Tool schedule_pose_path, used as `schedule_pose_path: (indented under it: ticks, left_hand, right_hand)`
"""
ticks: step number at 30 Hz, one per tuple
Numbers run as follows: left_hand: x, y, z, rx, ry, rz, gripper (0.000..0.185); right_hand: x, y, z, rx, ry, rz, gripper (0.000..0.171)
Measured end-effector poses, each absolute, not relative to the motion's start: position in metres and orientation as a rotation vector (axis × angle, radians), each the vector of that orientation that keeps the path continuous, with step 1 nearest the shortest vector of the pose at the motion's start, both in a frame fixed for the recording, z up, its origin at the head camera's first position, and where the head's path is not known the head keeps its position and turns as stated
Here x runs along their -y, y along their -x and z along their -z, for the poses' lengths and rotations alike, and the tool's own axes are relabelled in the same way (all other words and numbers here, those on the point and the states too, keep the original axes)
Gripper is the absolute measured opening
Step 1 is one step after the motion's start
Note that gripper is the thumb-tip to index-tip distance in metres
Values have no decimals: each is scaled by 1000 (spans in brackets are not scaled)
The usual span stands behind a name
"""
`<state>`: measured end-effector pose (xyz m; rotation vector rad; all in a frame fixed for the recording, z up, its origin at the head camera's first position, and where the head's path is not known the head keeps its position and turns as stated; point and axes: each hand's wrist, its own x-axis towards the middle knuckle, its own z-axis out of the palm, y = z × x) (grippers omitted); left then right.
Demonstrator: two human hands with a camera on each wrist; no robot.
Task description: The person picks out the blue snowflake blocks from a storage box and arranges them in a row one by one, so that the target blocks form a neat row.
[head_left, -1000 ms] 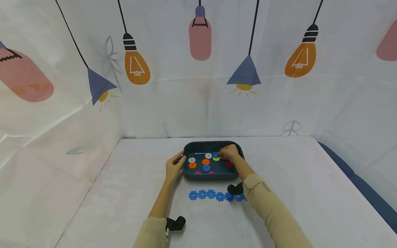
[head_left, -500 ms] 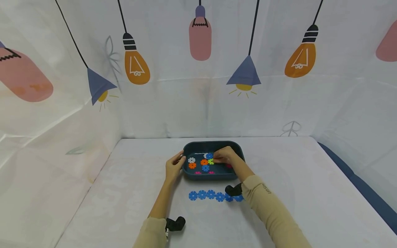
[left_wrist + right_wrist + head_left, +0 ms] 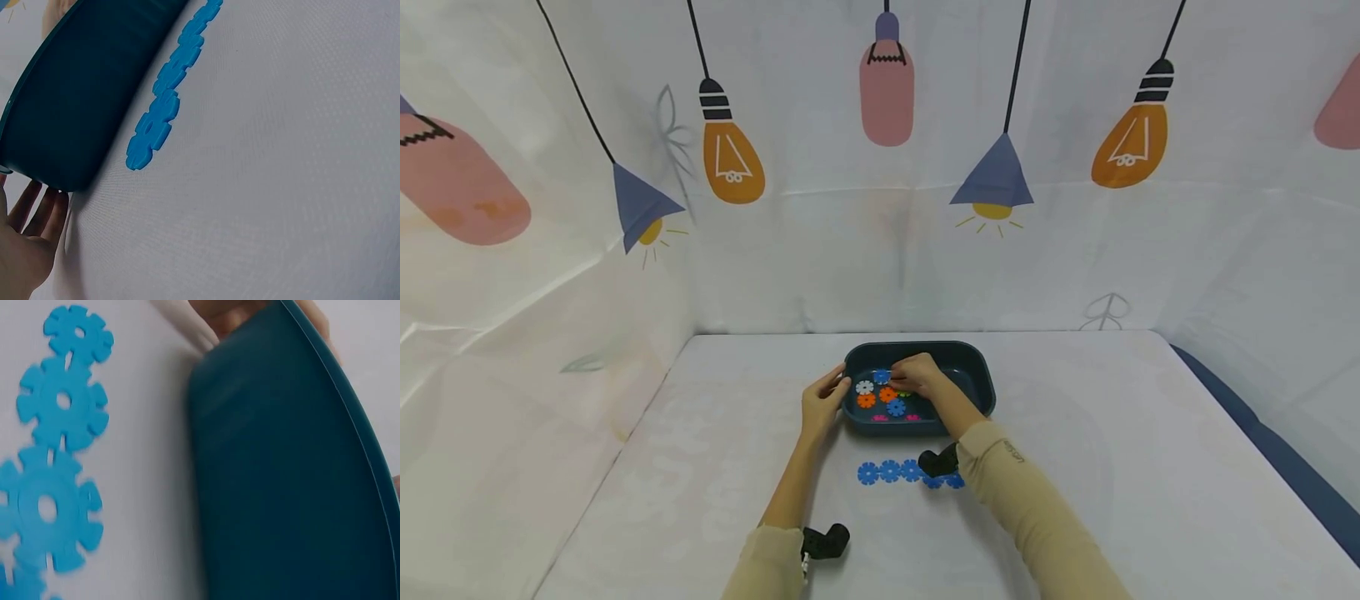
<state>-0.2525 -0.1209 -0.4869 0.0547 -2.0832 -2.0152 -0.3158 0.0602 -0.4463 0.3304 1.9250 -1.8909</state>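
Observation:
My left hand (image 3: 822, 404) grips the left end of a dark teal tray (image 3: 967, 367), thumb at the rim; its fingers (image 3: 45, 219) touch the outer wall in the left wrist view. My right hand (image 3: 919, 375) is down inside the tray, fingertips right beside a blue snowflake disc (image 3: 882, 377). A yellow-green disc (image 3: 906, 393) shows partly under that hand. Around it lie a white disc (image 3: 865, 387), orange discs (image 3: 867, 401), another blue disc (image 3: 896, 407) and pink ones (image 3: 913, 417). The tray wall hides my right fingers in the right wrist view; whether they pinch a disc I cannot tell.
In front of the tray, a chain of joined blue snowflake discs (image 3: 890, 472) lies on the white tabletop (image 3: 737, 450); my right forearm covers its right end. A white cloth backdrop (image 3: 835, 250) with printed lamps stands behind the table.
My right hand has moved left inside the tray, and the blue and yellow-green discs by its fingers have shifted left too. A white disc is now hidden. My left hand has stayed put.

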Motion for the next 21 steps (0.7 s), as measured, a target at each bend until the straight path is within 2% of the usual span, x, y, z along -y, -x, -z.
schedule_pose_path:
  ticks: [21]
  left_hand:
    - [122, 252, 486, 2039, -26, 2064, 34]
  right_hand:
    - [-12, 314, 454, -1791, -180, 1954, 35]
